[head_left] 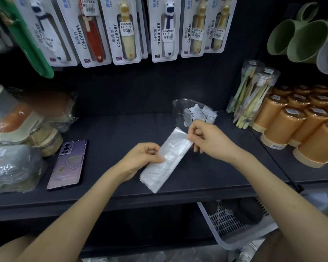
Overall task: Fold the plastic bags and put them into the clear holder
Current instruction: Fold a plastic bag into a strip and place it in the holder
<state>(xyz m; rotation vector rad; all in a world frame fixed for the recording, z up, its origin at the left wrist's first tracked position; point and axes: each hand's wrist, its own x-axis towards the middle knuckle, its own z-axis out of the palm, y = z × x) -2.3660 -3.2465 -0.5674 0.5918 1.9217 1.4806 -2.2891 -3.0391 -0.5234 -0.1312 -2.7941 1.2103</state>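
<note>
A clear plastic bag (pixel 167 159), folded into a long narrow strip, lies slanted over the dark shelf (pixel 112 133). My left hand (pixel 142 158) pinches its left edge near the middle. My right hand (pixel 208 138) pinches the strip's upper right end. Just behind my right hand stands the clear holder (pixel 180 108), with folded white bags (pixel 203 113) inside it.
A purple phone (pixel 68 164) lies on the shelf to the left, beside wrapped packs (pixel 11 167). Orange cups (pixel 299 125) and a tube of toothbrushes (pixel 254 95) stand at the right. Packaged toothbrushes (pixel 125 29) hang above. A white basket (pixel 233 225) sits below.
</note>
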